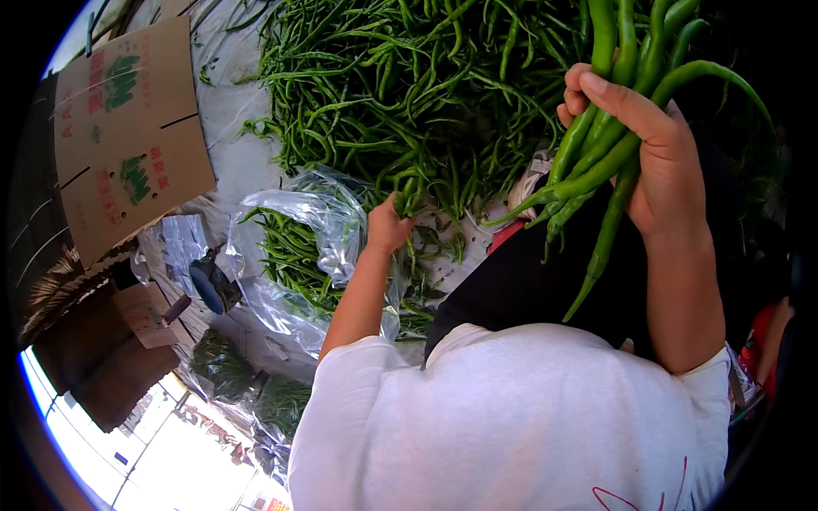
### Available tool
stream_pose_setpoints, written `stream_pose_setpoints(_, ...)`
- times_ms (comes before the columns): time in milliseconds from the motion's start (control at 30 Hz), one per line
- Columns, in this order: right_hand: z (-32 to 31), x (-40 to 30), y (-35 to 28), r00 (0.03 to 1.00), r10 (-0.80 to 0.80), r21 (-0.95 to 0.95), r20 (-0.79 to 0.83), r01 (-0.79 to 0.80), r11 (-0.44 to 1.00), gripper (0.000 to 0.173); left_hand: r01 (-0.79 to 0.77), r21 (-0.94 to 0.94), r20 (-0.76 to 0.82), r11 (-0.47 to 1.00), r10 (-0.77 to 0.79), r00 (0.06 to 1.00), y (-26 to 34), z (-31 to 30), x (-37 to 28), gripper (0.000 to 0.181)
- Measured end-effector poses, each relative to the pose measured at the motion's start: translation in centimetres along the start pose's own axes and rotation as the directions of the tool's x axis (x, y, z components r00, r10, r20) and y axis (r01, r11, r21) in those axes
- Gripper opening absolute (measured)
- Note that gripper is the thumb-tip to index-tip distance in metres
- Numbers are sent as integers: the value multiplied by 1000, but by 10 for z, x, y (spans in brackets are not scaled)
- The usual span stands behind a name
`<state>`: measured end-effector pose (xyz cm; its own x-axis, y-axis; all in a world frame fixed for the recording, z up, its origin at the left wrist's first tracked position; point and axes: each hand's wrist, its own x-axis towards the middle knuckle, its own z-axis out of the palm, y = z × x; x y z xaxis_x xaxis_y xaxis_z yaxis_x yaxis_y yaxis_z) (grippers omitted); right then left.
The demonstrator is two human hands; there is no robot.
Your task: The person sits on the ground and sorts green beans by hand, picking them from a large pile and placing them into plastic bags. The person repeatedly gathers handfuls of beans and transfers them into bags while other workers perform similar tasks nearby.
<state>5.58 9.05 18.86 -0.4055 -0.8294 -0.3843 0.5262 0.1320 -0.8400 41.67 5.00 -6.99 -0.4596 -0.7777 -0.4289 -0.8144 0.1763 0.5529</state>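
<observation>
My right hand (658, 134), raised at the upper right, grips a bunch of long green chili peppers (594, 153), their stem ends pointing down and to the left. My left hand (388, 223) is lower, at the centre, with its fingers closed around a few green peppers (409, 197) at the edge of a large heap of green chili peppers (409, 96). Just left of that hand a clear plastic bag (255, 281) lies with its mouth open, partly filled with peppers (287, 249). My left forearm covers part of the bag.
Printed cardboard (134, 134) stands at the left above a pale ground sheet (220, 115). A dark object with a round blue-grey face (208, 281) lies beside the bag. Bagged green produce (220, 364) sits lower left. At the right edge, part of another person's arm (774, 338) shows.
</observation>
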Motion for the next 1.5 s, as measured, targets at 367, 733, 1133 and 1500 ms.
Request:
stream_pose_setpoints(367,1,-2,-4,991,-31,63,-127,40,997,15,-82,-947,1,310,261,965,186,-190,85,52)
stream_pose_setpoints(733,4,-7,-10,989,55,78,-135,-45,996,15,603,-394,-369,693,-721,587,-111,-76,183,123)
stream_pose_setpoints(1133,5,0,-15,981,41,178,-189,-7,984,18,390,-579,-248,716,-610,752,-109,-100,209,107)
stream_pose_setpoints(1500,12,1,-8,986,67,191,-155,-37,981,23,387,-191,-588,902,-421,690,-8,-126,156,74)
